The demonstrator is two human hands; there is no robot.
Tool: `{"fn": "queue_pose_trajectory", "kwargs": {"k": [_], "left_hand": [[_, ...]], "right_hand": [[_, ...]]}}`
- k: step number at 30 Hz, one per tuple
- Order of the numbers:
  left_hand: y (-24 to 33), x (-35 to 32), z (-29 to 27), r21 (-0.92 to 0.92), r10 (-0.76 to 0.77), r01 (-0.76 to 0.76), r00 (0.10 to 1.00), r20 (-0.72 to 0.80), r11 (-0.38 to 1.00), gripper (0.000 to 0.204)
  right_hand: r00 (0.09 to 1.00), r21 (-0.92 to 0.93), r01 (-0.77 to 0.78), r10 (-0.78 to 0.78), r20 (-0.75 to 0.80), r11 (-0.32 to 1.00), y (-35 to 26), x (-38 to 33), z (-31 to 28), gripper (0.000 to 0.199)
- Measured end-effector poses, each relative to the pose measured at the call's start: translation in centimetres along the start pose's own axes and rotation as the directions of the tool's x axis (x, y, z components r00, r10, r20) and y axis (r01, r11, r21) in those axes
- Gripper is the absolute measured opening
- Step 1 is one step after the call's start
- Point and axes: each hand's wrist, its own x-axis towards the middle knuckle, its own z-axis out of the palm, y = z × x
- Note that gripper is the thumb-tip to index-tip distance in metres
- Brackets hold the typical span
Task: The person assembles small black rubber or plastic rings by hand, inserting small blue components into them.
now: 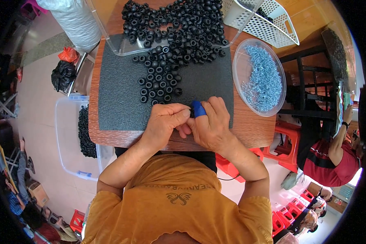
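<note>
Both hands are brought together at the near edge of a dark grey mat laid on a wooden tabletop. The left hand is curled, its fingertips pinched on a small black ring-shaped part that is barely seen between the two hands. The right hand is closed against the same part from the other side; a blue finger cot is worn on one of its fingers, touching the part. Exactly how the part is gripped cannot be made out, since most of it is hidden by the fingers. Just beyond the hands, a loose scatter of black rings is spread on the mat, thickening into a large heap that spills out of a clear plastic tray at the far side. To the right of the mat, a round clear bowl is set on the tabletop, filled with small silvery-blue metal pieces. Behind it a white perforated basket is seen. On the floor to the left, a clear plastic bin with more black rings along one side is noted, and farther off a black bag and a red bag. At the right, another person in a red shirt is seated near red stools, well apart from the work.
</note>
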Motion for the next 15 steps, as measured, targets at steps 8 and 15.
{"fn": "queue_pose_trajectory", "kwargs": {"k": [8,15], "left_hand": [[0.6,0.0,0.3,0.013,-0.061,0.061,0.998,0.015,0.998,0.025],[0.5,-0.3,0.3,0.03,-0.076,0.077,0.996,-0.041,0.997,0.025]], "right_hand": [[0.994,-0.009,0.104,-0.104,0.022,0.995,0.4,0.5,-0.5,0.018],[0.977,-0.005,0.202,-0.201,0.076,0.979,1.0,1.1,-0.5,0.021]]}}
